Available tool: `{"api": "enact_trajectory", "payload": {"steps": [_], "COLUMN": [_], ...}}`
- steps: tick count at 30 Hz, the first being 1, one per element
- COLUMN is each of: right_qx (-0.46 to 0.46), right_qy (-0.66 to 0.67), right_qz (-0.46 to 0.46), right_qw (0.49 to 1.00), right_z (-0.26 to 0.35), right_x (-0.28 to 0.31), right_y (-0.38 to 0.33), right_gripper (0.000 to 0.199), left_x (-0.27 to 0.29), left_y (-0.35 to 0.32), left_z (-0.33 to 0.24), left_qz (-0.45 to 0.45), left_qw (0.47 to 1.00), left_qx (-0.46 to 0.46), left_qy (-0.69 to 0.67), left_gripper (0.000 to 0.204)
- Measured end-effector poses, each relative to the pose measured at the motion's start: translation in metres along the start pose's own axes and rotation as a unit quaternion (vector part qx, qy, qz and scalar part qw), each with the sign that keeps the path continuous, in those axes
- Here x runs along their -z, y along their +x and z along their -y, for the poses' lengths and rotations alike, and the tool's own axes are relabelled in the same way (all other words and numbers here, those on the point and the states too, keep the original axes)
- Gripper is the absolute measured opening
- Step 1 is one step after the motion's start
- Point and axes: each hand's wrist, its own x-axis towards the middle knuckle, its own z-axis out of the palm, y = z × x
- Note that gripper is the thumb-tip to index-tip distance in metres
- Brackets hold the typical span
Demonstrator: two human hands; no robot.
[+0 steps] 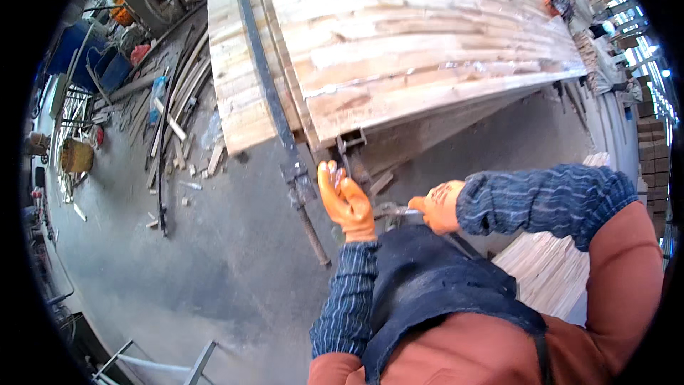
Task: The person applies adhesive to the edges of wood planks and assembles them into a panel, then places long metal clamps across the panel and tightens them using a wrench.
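Downward, see a grey floor (214, 278) and, above it, a wide panel (427, 28) of joined wood strips, spread across the top of the view. To its left, find a second panel (235, 85), set a little lower, under a long bar clamp (263, 64). Notice also a stack of boards (548, 264) at lower right and loose scrap wood (189, 93) on the floor at upper left.

As for containers, spot blue bins (110, 68) at far upper left and a yellow bucket (77, 157) beneath them in the view; cannot make out the contents of either.

Follow the bar clamp down past the panels to a threaded screw (311, 235), pointing toward the wearer and slightly right.

Hold the gloved left hand (349, 203) raised, fingers partly curled, at a metal fitting (351, 144) by the wide panel's near corner; cannot tell grasping from mere touching. With the gloved right hand (440, 207), clench the end of a slim metal handle (407, 212), located between both hands, long axis roughly sideways, pointing left.
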Motion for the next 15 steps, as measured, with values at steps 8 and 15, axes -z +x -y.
{"api": "enact_trajectory", "payload": {"steps": [8, 15], "right_qx": [0.089, 0.217], "right_qy": [0.039, 0.109], "right_qz": [-0.026, -0.077], "right_qw": [0.995, 0.967], "right_z": [-0.071, -0.133], "right_x": [-0.037, -0.106], "right_y": [0.044, 0.163], "right_gripper": [0.058, 0.051], "left_x": [-0.005, -0.031], "left_y": [0.002, 0.000], "left_z": [-0.003, -0.014], "left_qz": [0.003, 0.002], "left_qw": [0.992, 0.909], "left_qx": [-0.049, -0.285], "left_qy": [0.113, 0.304], "left_gripper": [0.056, 0.053]}}
